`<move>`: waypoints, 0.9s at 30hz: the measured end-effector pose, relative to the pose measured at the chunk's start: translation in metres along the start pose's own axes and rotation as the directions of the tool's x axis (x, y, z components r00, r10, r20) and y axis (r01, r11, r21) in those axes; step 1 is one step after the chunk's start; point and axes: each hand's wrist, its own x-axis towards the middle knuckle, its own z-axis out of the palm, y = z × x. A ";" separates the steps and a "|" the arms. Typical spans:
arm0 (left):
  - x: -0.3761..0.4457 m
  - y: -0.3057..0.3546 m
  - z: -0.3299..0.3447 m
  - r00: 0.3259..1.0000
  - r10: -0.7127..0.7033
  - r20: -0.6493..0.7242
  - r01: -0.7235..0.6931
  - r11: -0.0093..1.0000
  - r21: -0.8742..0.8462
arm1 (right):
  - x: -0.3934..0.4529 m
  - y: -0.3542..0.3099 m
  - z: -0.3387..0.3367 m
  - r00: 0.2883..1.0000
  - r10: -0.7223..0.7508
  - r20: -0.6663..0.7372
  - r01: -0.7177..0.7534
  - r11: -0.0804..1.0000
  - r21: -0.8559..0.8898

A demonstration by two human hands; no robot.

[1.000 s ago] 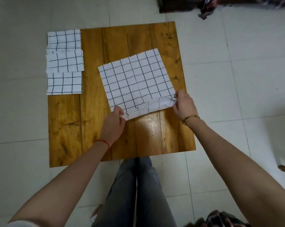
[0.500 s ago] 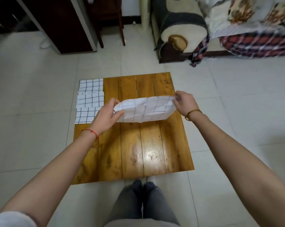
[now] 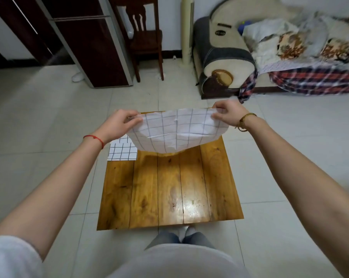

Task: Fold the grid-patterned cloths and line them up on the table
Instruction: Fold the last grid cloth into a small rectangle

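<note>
Grid-patterned cloth (image 3: 177, 133): thin white fabric, dark lines, sagging in a curve above the desk's far edge. Left hand (image 3: 117, 125) and right hand (image 3: 228, 115) each pinch an upper corner. Folded cloth (image 3: 122, 151): flat square, far-left on the glossy plank desk (image 3: 169, 193).

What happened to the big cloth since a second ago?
The cloth was lying flat on the table with its near edge pinched. Now the left hand and right hand have lifted it clear, and it hangs between them in the air. Both hands kept their grip. The folded cloths stayed at the table's left edge, though only part of them shows now.
</note>
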 end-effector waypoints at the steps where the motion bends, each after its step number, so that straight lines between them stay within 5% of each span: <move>1: -0.003 0.001 -0.004 1.000 0.014 -0.011 -0.014 1.000 0.004 | -0.002 -0.003 -0.002 1.000 -0.009 -0.009 0.009 1.000 0.014; 8: -0.021 0.009 -0.025 0.999 0.002 0.047 -0.001 1.000 -0.007 | -0.011 -0.021 -0.010 0.994 -0.004 0.114 -0.011 0.991 0.133; 12: -0.030 0.011 -0.032 0.955 -0.133 0.265 0.182 0.968 -0.172 | -0.017 -0.020 -0.012 0.923 0.095 0.373 -0.212 0.935 0.285; 18: -0.029 0.004 -0.046 0.827 -0.195 0.528 0.358 0.906 -0.225 | -0.014 -0.008 -0.018 0.838 0.041 0.544 -0.285 0.883 0.373; 27: 0.016 -0.023 -0.029 0.894 -0.267 0.361 0.373 0.889 -0.266 | 0.015 0.010 -0.006 0.944 0.177 0.277 -0.288 0.853 0.435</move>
